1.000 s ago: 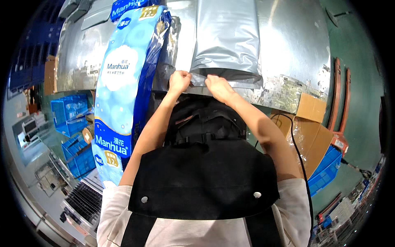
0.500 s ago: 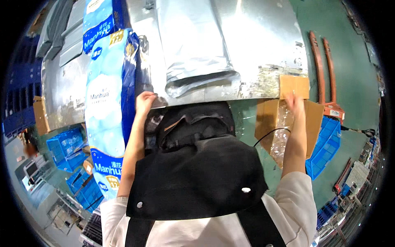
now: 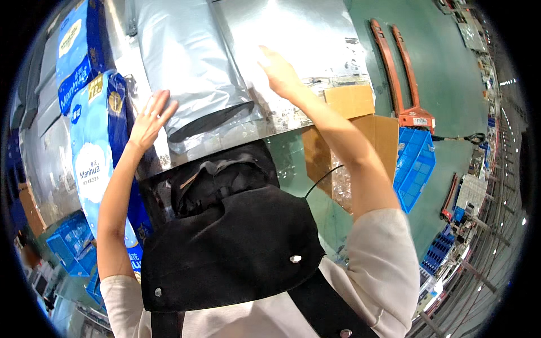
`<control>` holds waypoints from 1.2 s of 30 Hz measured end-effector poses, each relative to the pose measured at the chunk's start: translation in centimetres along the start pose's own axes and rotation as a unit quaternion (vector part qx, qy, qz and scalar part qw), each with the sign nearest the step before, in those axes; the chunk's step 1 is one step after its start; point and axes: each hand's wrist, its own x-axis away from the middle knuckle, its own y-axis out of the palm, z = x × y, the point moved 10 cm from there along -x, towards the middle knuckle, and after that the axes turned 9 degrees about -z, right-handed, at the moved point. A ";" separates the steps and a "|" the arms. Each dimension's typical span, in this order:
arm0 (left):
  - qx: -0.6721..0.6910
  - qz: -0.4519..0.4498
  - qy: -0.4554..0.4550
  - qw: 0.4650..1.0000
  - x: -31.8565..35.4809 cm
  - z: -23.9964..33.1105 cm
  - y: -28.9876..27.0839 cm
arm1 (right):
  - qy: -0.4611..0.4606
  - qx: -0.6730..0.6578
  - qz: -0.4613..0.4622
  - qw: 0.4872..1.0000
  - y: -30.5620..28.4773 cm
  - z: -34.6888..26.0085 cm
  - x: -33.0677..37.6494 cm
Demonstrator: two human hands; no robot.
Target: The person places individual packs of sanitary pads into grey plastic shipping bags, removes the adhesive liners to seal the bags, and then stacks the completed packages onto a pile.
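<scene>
A silver-grey plastic mailing bag [image 3: 183, 56] lies on the metal table [image 3: 304, 34], its dark open mouth toward me. At its near left corner is my left hand [image 3: 149, 121], fingers spread and holding nothing; whether it touches the bag I cannot tell. My right hand [image 3: 280, 73] reaches over the table to the right of the bag, its fingers stretched out, a little blurred and empty. Left of my left hand stands a long blue and white pack of tissues [image 3: 93, 152], with a second tissue pack [image 3: 76, 50] beyond it.
Below the table's right corner is an open cardboard box [image 3: 386, 141] with clear plastic inside. Past it are a blue crate [image 3: 414, 169] and an orange pallet jack [image 3: 414, 107]. A black bag [image 3: 231, 242] hangs at my front. More blue crates [image 3: 73, 242] sit lower left.
My right hand has left the cardboard flap and moved forward and left over the table. My left hand has come off the table edge up to the bag, fingers spreading. The view has shifted.
</scene>
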 end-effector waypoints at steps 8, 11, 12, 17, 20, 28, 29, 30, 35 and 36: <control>0.140 -0.003 0.074 0.987 2.8 2.1 3.0 | -0.251 0.430 -0.310 0.810 10.7 1.2 4.0; 0.268 -0.023 0.008 0.963 2.9 -1.0 0.9 | -0.162 0.315 -0.199 0.914 5.9 0.3 1.7; 0.303 -0.017 -0.023 0.952 2.8 -2.8 0.4 | -0.139 0.312 -0.201 0.918 4.9 0.5 0.4; 0.407 -0.099 -0.092 0.903 -2.1 -11.1 2.1 | 0.058 0.243 -0.252 0.935 4.7 3.1 -8.6; 0.410 -0.071 -0.146 0.897 -5.7 -14.4 5.2 | 0.162 0.180 -0.288 0.927 7.5 5.7 -13.2; 0.691 0.157 -0.485 0.512 -5.2 -15.4 13.0 | 0.228 -0.139 0.033 0.963 7.3 10.2 -14.3; 0.758 0.146 -0.508 0.382 -5.2 -13.9 13.9 | 0.227 -0.207 0.053 0.950 7.6 11.3 -13.6; 0.806 0.137 -0.522 0.242 -5.5 -12.2 13.5 | 0.216 -0.275 0.068 0.934 7.4 11.6 -13.6; 0.825 0.113 -0.442 0.335 -9.5 -12.5 2.9 | 0.177 -0.415 -0.095 0.888 3.0 4.8 -14.1; 0.833 0.113 -0.407 0.356 -10.5 -12.5 0.6 | 0.159 -0.382 -0.106 0.904 1.1 4.2 -13.9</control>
